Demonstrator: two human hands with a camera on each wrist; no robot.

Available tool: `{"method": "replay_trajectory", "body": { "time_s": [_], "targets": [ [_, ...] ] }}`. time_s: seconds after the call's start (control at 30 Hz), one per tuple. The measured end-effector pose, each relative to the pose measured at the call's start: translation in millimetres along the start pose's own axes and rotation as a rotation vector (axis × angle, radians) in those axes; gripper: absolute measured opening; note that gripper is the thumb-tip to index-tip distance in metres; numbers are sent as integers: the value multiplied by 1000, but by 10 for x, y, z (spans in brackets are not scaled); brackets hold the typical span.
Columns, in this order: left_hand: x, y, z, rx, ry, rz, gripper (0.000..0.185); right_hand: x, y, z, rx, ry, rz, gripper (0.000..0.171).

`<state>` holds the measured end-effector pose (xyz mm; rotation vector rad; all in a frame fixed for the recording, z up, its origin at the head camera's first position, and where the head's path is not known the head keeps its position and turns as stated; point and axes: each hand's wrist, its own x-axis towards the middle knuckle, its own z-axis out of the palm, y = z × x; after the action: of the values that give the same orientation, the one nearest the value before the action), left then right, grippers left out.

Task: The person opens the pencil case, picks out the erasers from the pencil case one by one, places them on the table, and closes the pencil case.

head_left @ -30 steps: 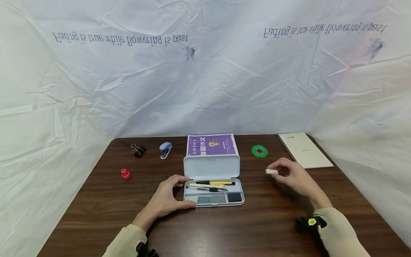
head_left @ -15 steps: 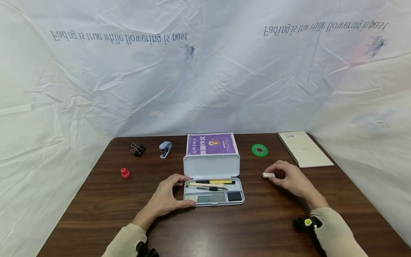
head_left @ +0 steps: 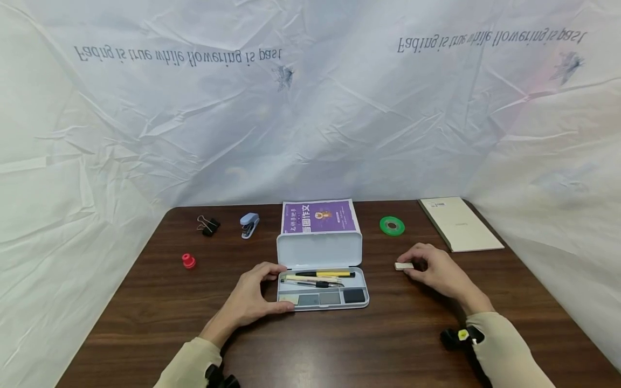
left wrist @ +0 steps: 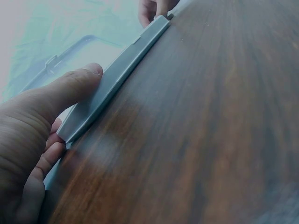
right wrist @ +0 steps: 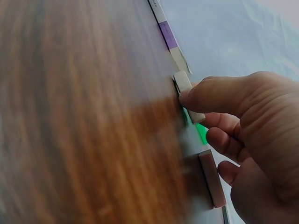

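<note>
My left hand (head_left: 249, 296) grips the left end of a pale blue-grey pencil case (head_left: 335, 308), thumb on its front edge and fingers at the back corner. The case's lid (head_left: 319, 250) stands raised at the back. Inside lie a yellow-and-black pen (head_left: 335, 274) and other slim pens; the front compartment holds flat grey and dark pieces. In the left wrist view the thumb (left wrist: 81, 84) presses the case's front wall. To the right, my right hand (head_left: 439, 272) pinches a small white eraser (head_left: 402, 266) between thumb and fingers, low over the table. The right wrist view shows the eraser (right wrist: 189, 98) upright against the thumb.
Behind the case lies a purple book (head_left: 320, 216). A green tape roll (head_left: 392, 226) and a cream notebook (head_left: 461, 223) are back right. Leftward are a blue stapler (head_left: 249, 225), a black binder clip (head_left: 208, 226) and a red stopper-like piece (head_left: 188, 261). A brownish block (right wrist: 212, 179) appears below the right fingers.
My right hand has moved slightly left and nearer to me, carrying the eraser, and slowed lately. My left hand and the pencil case have stayed in place.
</note>
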<state>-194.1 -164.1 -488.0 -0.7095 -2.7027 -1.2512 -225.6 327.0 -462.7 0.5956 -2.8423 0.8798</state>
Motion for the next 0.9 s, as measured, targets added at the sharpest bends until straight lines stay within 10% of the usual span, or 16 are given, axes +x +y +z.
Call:
{"method": "replay_trajectory", "body": {
  "time_s": [0.47, 0.9],
  "targets": [
    [-4, 3, -3, 3, 6, 1, 79, 2, -89, -58, 23, 20, -19, 30],
    [0, 10, 6, -6, 3, -6, 79, 79, -531, -192, 296, -16, -90, 34]
  ]
}}
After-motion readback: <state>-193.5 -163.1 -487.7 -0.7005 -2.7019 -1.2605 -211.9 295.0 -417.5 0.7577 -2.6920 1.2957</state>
